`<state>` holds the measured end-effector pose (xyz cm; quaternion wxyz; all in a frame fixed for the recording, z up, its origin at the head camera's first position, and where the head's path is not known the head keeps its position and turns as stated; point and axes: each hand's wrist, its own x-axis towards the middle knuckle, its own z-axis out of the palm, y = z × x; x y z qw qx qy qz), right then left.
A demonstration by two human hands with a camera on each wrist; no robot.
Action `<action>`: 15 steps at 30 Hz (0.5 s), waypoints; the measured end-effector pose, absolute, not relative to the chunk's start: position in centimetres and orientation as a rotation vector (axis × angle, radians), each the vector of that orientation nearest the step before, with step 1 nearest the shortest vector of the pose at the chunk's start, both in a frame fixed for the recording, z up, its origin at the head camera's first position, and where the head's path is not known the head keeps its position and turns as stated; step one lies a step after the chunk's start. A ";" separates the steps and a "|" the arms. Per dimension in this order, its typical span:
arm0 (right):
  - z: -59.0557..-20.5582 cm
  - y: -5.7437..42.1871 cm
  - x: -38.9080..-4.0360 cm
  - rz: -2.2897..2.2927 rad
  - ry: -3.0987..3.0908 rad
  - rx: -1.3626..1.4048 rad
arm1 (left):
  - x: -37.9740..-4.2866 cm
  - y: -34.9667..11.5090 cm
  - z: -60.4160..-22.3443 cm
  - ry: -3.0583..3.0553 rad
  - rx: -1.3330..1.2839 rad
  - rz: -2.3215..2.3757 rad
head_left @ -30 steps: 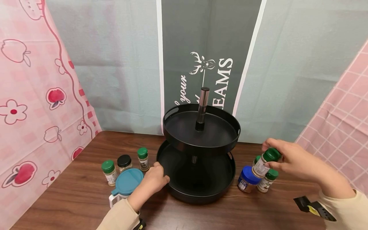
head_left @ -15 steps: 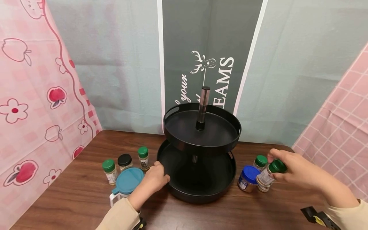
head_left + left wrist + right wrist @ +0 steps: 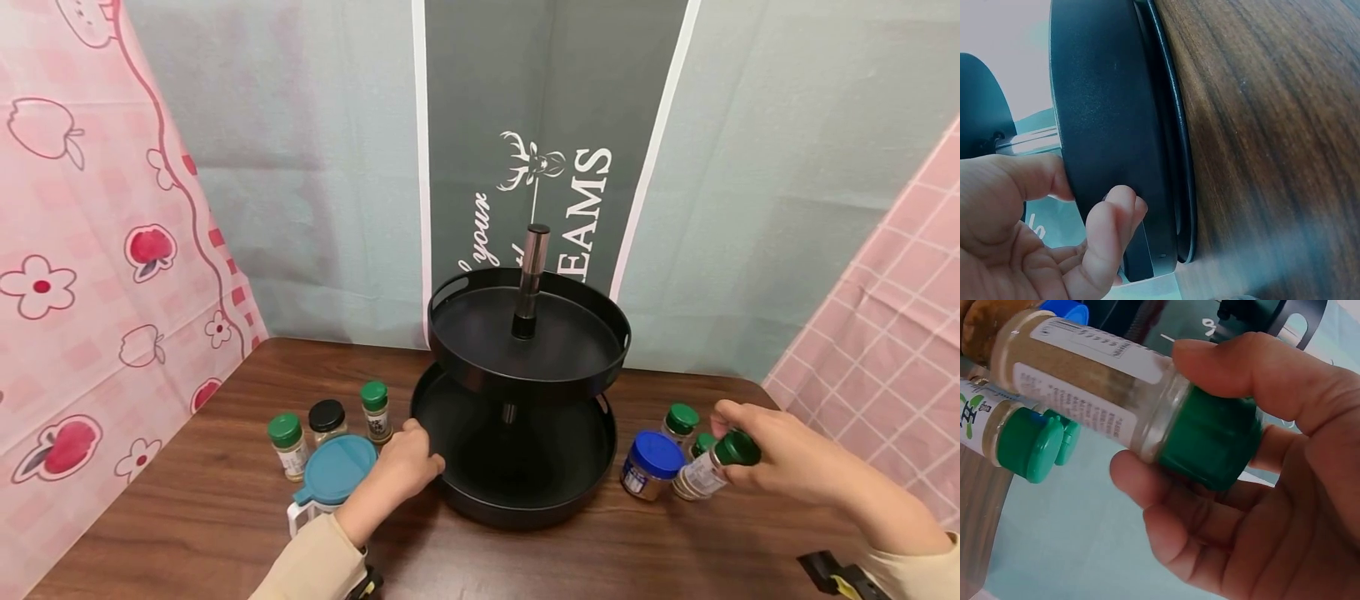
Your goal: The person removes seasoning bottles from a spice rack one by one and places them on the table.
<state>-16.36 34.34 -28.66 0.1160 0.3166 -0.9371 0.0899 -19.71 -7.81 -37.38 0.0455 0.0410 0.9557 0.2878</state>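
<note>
A black two-tier round tray (image 3: 525, 515) stands mid-table on a silver post, both tiers bare inside. My left hand (image 3: 405, 462) pinches the wall of its lower tier at the left, with the thumb at the rim and fingers against the outer side (image 3: 1110, 112). On the right, my right hand (image 3: 787, 454) holds a spice jar (image 3: 702, 477) by its green cap (image 3: 1210, 434). The jar leans over, base toward the left, and light brown powder lies inside it. Right behind it are another green-capped jar (image 3: 1025, 444), mostly hidden in the head view, and a blue-lidded jar (image 3: 654, 467).
One more green-capped jar (image 3: 681, 421) stands behind the blue-lidded one. Left of the tray are two green-capped spice jars, one at the edge (image 3: 288, 450) and one nearer the tray (image 3: 377, 412), a black-lidded jar (image 3: 327, 419) and a teal-lidded pitcher (image 3: 339, 471). Cloths hang behind and at both sides.
My right hand has moved right and down with the spice jar, from above the blue-lidded jar to beside it, tilting the jar further. The left hand has stayed at the tray.
</note>
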 end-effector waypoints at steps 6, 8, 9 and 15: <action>-29.9 34.9 -16.3 0.275 -2.735 0.998 | -19.7 -7.9 -37.6 2.917 0.114 0.878; -30.3 35.1 -16.3 0.290 -2.746 1.000 | -19.7 -7.9 -37.6 2.918 0.119 0.877; -30.6 35.2 -16.2 0.299 -2.755 1.002 | -19.7 -7.9 -37.6 2.919 0.121 0.876; -31.6 35.6 -16.1 0.354 -2.853 0.978 | -19.8 -7.8 -37.5 2.930 0.140 0.868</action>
